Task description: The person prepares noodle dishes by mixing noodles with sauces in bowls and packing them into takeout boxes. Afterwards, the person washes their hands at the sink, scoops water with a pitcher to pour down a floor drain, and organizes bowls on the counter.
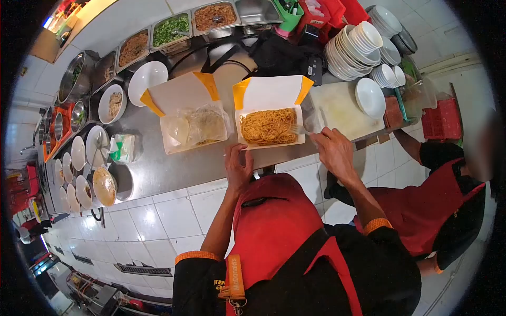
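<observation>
On the steel counter an open paper takeaway box (272, 89) with yellow side flaps holds brown noodles (268, 126). My left hand (239, 166) is at its near left corner, fingers curled against the edge. In my right hand (336, 152) is a fork (301, 129), its tines at the right side of the noodles. Left of this box stands a second open takeaway box (179, 96), with a clear plastic bag (203, 124) and a pale round item inside.
A cutting board (340, 109) with a white bowl (370, 98) lies to the right, below stacked dishes (350, 52). Metal food trays (171, 32) line the back. Used plates (104, 186) and a tissue pack (123, 148) are at left. A co-worker in a red apron (400, 208) stands close on my right.
</observation>
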Demonstrator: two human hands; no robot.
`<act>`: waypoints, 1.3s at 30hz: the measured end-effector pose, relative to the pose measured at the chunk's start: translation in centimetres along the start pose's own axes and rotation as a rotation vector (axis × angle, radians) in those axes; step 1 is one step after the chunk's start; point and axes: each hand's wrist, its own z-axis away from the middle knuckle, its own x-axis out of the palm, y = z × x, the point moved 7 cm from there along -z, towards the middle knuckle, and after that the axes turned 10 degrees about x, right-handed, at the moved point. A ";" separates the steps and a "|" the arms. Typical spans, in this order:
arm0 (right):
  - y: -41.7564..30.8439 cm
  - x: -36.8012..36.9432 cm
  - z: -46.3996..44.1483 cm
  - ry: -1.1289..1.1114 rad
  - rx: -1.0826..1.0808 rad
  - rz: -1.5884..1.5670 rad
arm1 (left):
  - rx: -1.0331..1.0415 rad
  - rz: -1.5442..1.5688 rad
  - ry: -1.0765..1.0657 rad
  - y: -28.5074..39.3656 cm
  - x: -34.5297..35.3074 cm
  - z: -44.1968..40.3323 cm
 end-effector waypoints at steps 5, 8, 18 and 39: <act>-1.9 3.6 -0.2 -0.137 -0.141 -0.006 | 0.020 -0.018 -0.012 0.9 0.1 0.6; -2.1 2.2 -0.6 -0.205 -0.065 0.001 | 0.000 0.002 -0.008 1.3 0.5 1.0; -5.7 3.7 -2.9 -0.144 -0.232 -0.058 | -0.008 0.009 0.008 1.4 0.7 1.7; 6.2 3.0 1.3 0.000 0.377 -0.668 | 0.097 -0.005 -0.096 4.4 2.5 3.0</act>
